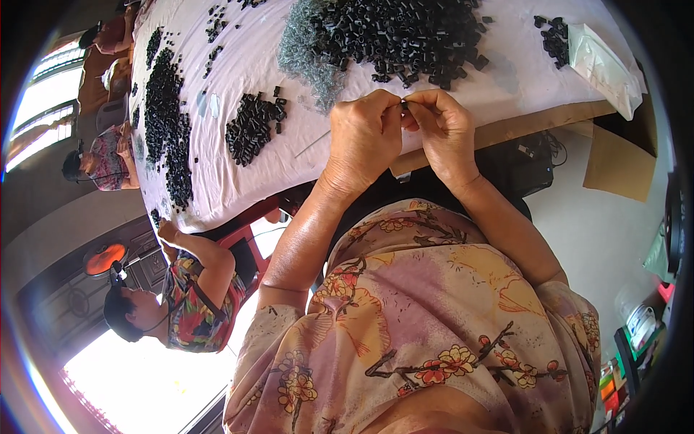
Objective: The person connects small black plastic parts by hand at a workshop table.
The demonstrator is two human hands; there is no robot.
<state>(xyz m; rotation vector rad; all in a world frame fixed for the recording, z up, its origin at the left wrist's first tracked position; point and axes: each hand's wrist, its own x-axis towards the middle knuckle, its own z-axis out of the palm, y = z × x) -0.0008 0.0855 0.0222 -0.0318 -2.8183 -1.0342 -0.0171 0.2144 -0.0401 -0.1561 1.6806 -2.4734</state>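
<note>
My left hand [363,139] and my right hand [447,136] meet at the near edge of the table. Their thumbs and forefingers pinch a small black plastic piece [404,106] between them; the fingers cover most of it. A thin straight metal rod [312,145] runs down-left from behind my left hand over the cloth, and I cannot tell whether that hand grips it. Just beyond my hands lies a large heap of short black tubular pieces [416,36]. Against its left side is a tangle of fine greyish, wire-like pieces [307,54]. A smaller black pile [253,129] sits farther left.
A pale cloth [217,170] covers the table. Long black piles [166,123] line its left side, where a co-worker [195,296] reaches in and another person [108,159] sits farther off. A white plastic bag [603,72] hangs over the right edge, above a cardboard box [618,163].
</note>
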